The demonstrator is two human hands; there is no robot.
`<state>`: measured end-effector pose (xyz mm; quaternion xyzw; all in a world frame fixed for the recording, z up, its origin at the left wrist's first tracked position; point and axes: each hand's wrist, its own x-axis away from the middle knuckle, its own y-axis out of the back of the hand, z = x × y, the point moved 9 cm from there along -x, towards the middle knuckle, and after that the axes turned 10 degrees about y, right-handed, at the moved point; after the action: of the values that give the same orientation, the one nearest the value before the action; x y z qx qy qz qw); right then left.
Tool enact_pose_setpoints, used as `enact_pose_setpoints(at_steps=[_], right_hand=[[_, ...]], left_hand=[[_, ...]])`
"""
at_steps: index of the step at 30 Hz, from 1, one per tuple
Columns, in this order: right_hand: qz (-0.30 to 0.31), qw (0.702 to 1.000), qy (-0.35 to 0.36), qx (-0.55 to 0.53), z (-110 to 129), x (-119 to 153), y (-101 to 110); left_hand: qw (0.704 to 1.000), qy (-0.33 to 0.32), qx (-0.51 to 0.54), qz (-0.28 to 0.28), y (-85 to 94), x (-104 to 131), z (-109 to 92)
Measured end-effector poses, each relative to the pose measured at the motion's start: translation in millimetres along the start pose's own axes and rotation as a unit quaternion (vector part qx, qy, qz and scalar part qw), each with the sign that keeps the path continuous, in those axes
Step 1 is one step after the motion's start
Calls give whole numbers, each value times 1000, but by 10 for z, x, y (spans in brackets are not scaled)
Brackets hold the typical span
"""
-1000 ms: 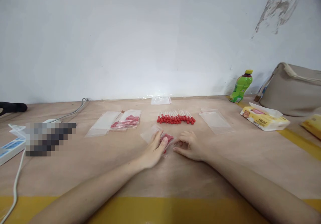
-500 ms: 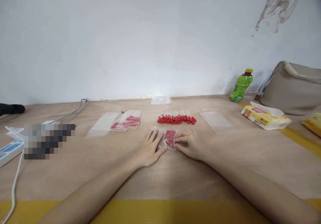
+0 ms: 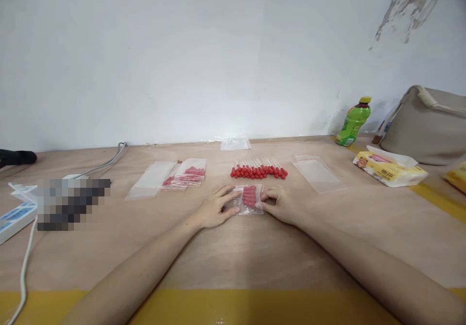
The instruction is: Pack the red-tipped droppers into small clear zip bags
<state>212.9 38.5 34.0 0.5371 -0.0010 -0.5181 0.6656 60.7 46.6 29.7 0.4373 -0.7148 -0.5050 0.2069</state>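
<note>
A small clear zip bag point(image 3: 251, 209) lies flat on the table between my hands, with several red-headed sticks point(image 3: 249, 196) inside, their heads toward the right. My left hand point(image 3: 215, 207) rests at the bag's left end, thumb and fingers apart and touching its edge. At the right edge, the thumb and fingers of my right hand point(image 3: 278, 203) pinch the plastic. Just beyond the bag, a row of loose white sticks with red heads point(image 3: 258, 171) lies side by side, heads toward me.
Filled bags point(image 3: 192, 172) overlap flat bags point(image 3: 147, 182) on the left. More flat bags point(image 3: 320, 174) lie right, another bag point(image 3: 235, 144) by the wall. Farther right are a tissue pack point(image 3: 391, 170), green bottle point(image 3: 353, 123) and handbag point(image 3: 425, 126); a power strip point(image 3: 18, 220) sits left.
My left hand has drawn back left from on top of the bag, with its fingers less spread. The bag has turned slightly and lies straighter. My right hand stays at its right edge.
</note>
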Motion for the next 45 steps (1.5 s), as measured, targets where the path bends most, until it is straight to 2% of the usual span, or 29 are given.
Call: enact_pose_setpoints(at_steps=[3,8,11,15,19,22,24,26,27,29,31,33,35,38,40,42,45], right_hand=[[-7,1000,9,15,29,-8,-12],[20,999,29,-36,56,-30,-41],[21,993,-28,-111,-57,-11,-26],[-45,963,-140,-227,-271,79,-3],[-13,915,-197,-351,-265,134,-215],[-12,887,-238,-395,-241,150,-279],[-6,884,-255,-391,-238,151,-276],[-7,910,-261,-321,-273,154,-195],[-18,935,-247,-255,-284,143,-105],[-38,981,-160,-101,-187,79,98],[-21,999,-37,8,22,25,172],[41,997,42,47,168,28,100],[103,991,66,58,216,57,8],[171,979,88,65,276,96,-104],[198,973,101,60,326,112,-154],[211,970,108,48,367,122,-186],[198,974,110,11,383,130,-193]], left_hand=[[1000,-8,-7,-11,16,11,-25],[999,-16,-40,-2,1,22,-41],[998,-12,-61,8,-30,19,-17],[998,-18,-64,14,-49,17,2],[998,-28,-61,20,-46,23,-12],[997,-34,-63,21,-39,30,-30],[997,-37,-65,23,-38,33,-36],[997,-38,-67,28,-39,37,-35],[996,-39,-69,31,-38,40,-33],[996,-44,-73,41,-37,48,-30],[994,-58,-79,48,-32,55,-24],[993,-70,-90,39,-11,52,6],[992,-62,-105,-7,60,27,80],[982,-6,-121,-145,279,18,197],[969,30,-114,-218,394,74,180],[968,29,-96,-231,405,139,39],[981,-20,-99,-168,270,207,-277]])
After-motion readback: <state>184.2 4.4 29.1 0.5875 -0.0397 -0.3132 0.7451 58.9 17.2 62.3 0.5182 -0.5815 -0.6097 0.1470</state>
